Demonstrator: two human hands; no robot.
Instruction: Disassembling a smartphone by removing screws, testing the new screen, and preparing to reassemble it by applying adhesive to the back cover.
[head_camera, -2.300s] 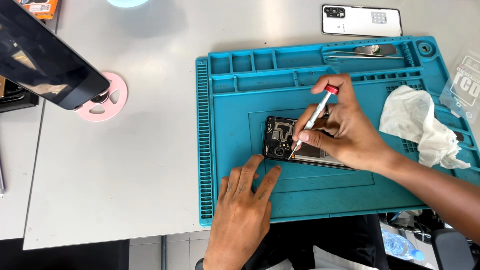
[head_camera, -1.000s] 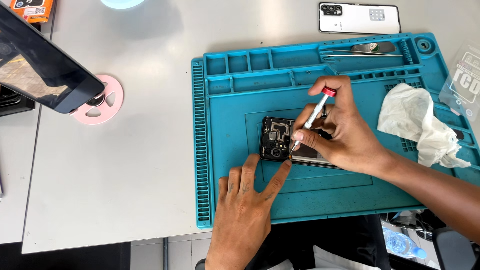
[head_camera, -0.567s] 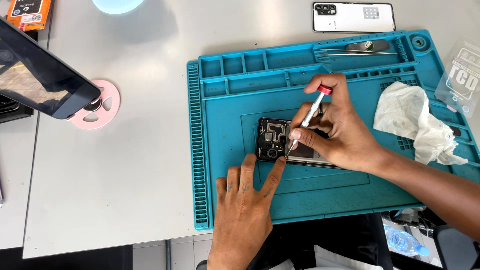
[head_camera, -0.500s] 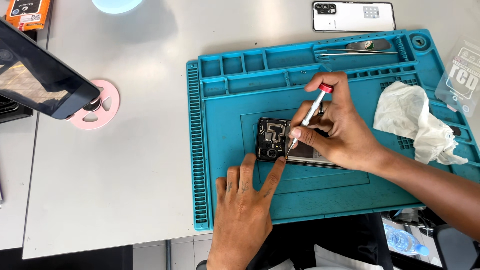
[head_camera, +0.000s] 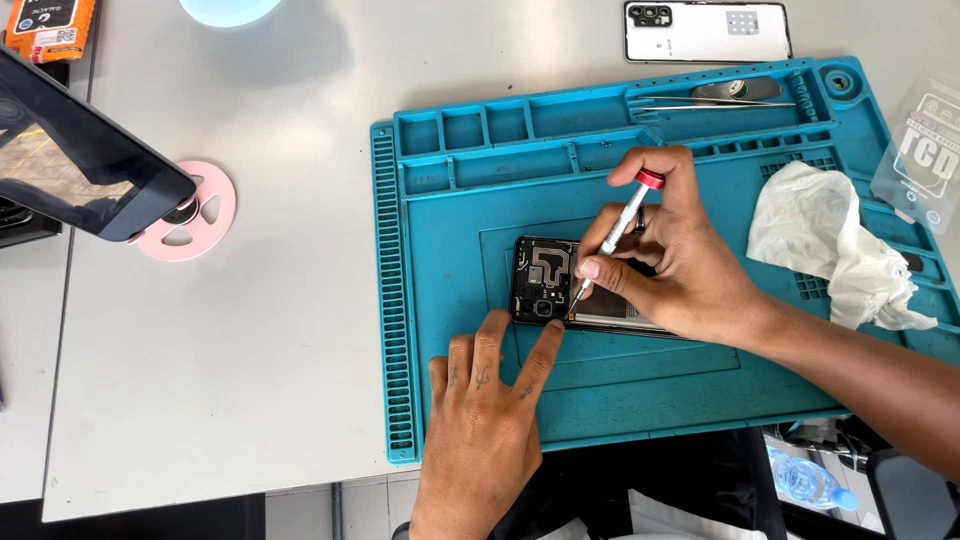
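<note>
- Grey-white table (head_camera: 250, 330) fills most of the view; a strip of tiled floor shows under its near edge.
- Teal work mat (head_camera: 450, 250) with ribbed left edge and small tray compartments along the top lies on the table, under both hands.
- Opened phone (head_camera: 545, 280), back off and insides showing, lies in the mat's middle panel, between the two hands.
- Right hand (head_camera: 680, 260) pinches a thin screwdriver (head_camera: 615, 235) with a red cap; tip is down on the phone, shaft tilted up to the right.
- Left hand (head_camera: 485, 410) lies flat and open on the mat, holding nothing; index fingertip touches the phone's near edge.
- Crumpled white cloth (head_camera: 830, 245) sits on the mat just beyond the right wrist.
- Tweezers (head_camera: 720, 100) lie in the top tray, above the right hand.
- White phone back cover (head_camera: 705, 30) lies on the table past the mat.
- Pink round stand (head_camera: 190, 210) and a dark tablet (head_camera: 80, 160) are far left of the left hand.
- Clear plastic packet (head_camera: 925, 145) sits at the right edge.
</note>
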